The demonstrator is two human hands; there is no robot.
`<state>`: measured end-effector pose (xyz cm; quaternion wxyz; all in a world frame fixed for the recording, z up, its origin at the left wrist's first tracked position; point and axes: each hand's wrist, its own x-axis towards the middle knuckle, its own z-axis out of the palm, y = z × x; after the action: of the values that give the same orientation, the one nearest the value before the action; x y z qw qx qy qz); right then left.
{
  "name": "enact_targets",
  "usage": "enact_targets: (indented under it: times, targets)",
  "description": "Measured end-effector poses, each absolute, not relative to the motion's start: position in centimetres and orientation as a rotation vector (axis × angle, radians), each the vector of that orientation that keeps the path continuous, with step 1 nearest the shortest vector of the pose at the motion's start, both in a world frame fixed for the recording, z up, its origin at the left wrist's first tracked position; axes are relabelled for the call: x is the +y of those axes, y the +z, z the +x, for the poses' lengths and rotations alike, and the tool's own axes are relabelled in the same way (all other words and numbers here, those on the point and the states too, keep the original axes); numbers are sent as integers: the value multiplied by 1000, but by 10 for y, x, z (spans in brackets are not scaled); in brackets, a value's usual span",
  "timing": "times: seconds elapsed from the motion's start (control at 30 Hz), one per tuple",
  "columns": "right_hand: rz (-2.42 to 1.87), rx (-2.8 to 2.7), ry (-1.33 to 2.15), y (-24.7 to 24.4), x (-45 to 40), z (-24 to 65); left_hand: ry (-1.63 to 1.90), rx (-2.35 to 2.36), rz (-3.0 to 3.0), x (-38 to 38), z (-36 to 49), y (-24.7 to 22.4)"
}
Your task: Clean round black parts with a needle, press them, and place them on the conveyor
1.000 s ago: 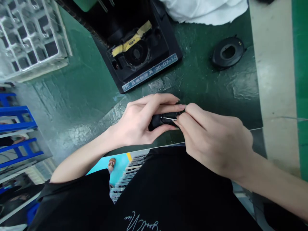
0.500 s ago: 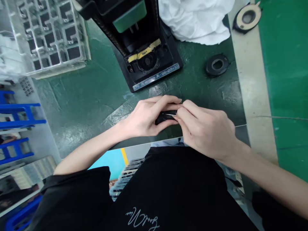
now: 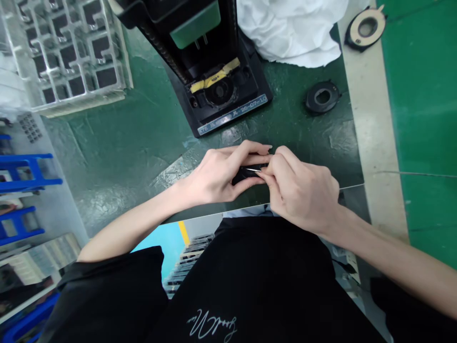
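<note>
A small black part with a thin bright line across it sits between my hands, low over the table's front edge. My left hand is closed around its left side, thumb below and fingers above. My right hand pinches at its right end with thumb and fingertips, and the knuckles cover most of that end. The part's full shape is hidden. Beyond my hands stands a black press fixture with a labelled front edge, a yellow strip and a round seat.
On the right lies a black oval ring-shaped part. A similar part with a tan ring rests on the pale edge strip. White cloth is bunched behind. Clear plastic trays with dark pieces stand at the back left.
My right hand has shifted slightly left and its fingers have turned a little at the part's end. My left hand keeps its hold almost unmoved.
</note>
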<state>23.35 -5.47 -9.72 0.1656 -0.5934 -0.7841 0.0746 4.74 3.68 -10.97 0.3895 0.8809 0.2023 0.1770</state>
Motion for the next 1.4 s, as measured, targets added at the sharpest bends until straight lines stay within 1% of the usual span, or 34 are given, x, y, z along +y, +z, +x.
enact_targets:
  times: [0.33, 0.7, 0.8, 0.9, 1.0, 1.17, 1.3, 1.4]
  targets:
    - [-1536, -2089, 287, -109, -54, 232, 432, 524, 2230, 36, 45, -109]
    - [-1362, -2010, 507, -106, -56, 252, 412, 439, 2171, 43, 42, -110]
    - [-1435, -2054, 379, -102, -57, 265, 433, 403, 2138, 45, 41, -112]
    - [-1608, -2055, 198, -100, -61, 279, 472, 375, 2126, 46, 41, -113]
    - [-1758, -2067, 89, -100, -66, 287, 529, 368, 2129, 46, 41, -113]
    - [-1711, -2253, 7, -92, -64, 280, 632, 457, 2226, 46, 33, -115]
    - [-1482, -2258, 96, -83, -55, 265, 601, 452, 2224, 53, 23, -114]
    - [-1373, -2293, 360, -83, -46, 257, 581, 413, 2173, 62, 18, -112]
